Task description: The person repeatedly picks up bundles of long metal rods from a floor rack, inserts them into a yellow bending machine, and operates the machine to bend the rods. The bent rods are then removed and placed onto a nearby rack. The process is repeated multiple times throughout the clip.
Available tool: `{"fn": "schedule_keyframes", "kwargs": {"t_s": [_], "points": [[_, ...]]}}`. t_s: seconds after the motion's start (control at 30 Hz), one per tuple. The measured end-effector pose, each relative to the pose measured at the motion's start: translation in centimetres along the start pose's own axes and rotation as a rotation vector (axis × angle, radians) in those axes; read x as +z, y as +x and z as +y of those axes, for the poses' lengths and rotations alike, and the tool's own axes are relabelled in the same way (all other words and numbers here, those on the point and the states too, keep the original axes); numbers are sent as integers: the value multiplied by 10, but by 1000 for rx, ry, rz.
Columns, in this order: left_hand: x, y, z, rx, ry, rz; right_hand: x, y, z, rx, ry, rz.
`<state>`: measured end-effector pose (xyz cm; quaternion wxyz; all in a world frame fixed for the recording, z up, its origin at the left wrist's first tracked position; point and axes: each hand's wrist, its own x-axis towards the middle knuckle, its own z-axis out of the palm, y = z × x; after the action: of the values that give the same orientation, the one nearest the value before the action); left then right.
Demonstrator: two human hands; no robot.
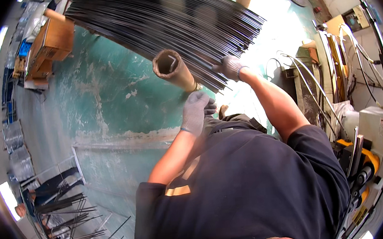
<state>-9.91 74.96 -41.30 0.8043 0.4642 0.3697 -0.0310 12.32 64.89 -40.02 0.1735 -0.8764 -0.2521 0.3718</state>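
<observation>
A wide layer of long, thin black metal rods [169, 26] lies across the far side, their ends fanned toward the right. At the near right ends of these rods is my right hand [231, 67] in a grey knit glove, its fingers curled over a rod. My left hand [195, 109], gloved the same way, is closed in front of my waist. Whatever it may hold is hidden by the fingers. Just beyond it a brown hollow tube [176, 70] stands up beside the rods, with a bent light-coloured piece inside its mouth.
A wooden cabinet [52, 43] stands at the far left. The worn green floor [111, 90] stretches left of me. On the right are a machine with cables [315, 81] and a yellow-black device [367, 172]. More rods [72, 216] rest on a rack at lower left, near another person [54, 186].
</observation>
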Motion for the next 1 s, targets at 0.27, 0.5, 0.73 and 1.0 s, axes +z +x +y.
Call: {"fn": "schedule_keyframes", "kwargs": {"t_s": [0.27,0.5,0.73,1.0], "points": [[13,120,-7,-89,-478,-253,24,-201,78,311,-204,111],[53,91,-8,-306,-621,-144,115,-356,189,488,-301,574],[78,67,14,-176,-410,-438,202,-520,299,747,-291,773],[228,-8,-4,-8,-395,-664,253,-615,368,1242,823,1394]]}}
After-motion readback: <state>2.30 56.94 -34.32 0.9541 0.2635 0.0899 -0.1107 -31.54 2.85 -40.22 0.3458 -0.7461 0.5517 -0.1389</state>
